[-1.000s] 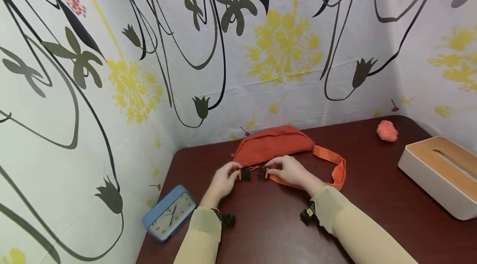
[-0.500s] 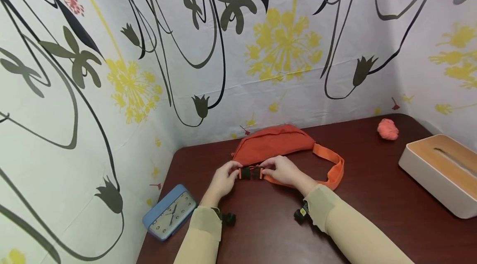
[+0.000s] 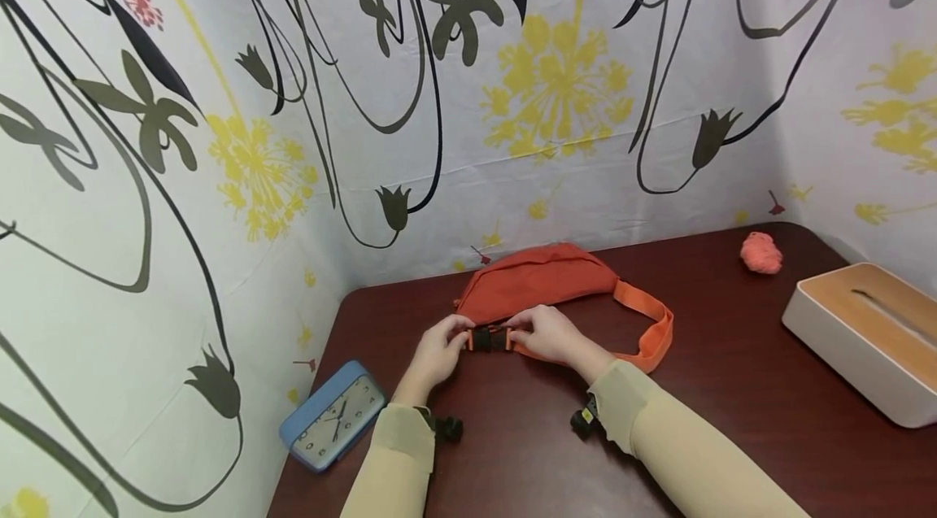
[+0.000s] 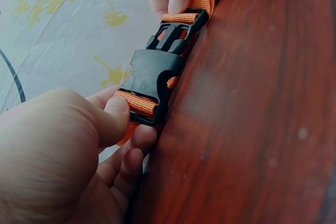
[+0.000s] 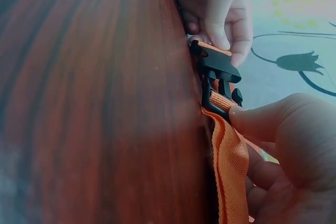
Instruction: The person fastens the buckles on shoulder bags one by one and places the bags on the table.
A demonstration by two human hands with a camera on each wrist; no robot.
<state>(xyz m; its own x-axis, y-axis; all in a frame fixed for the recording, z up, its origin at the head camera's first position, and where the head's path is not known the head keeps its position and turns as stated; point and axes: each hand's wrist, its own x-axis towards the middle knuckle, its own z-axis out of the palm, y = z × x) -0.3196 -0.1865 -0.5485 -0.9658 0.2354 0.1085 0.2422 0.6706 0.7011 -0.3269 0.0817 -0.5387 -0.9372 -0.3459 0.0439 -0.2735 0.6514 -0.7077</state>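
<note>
A red-orange waist bag lies at the back of the dark table, its orange strap looping round to the right. My left hand pinches the black socket half of the side-release buckle by its webbing end, thumb on top. From the other side my right hand pinches the pronged half at its bar. In the left wrist view the prong tips sit inside the socket's mouth, with part of the prongs showing outside it. The right wrist view shows the orange webbing hanging from the pronged half.
A blue alarm clock lies by the left forearm. At the right edge stands a white tissue box with a wooden top. A pink ball of yarn sits at the back right. Patterned cloth hangs behind the table.
The right hand has moved left with the pronged half, closing the gap to the socket half; the prong tips now enter it. The strap loop shifted slightly left. The left hand stayed put.
</note>
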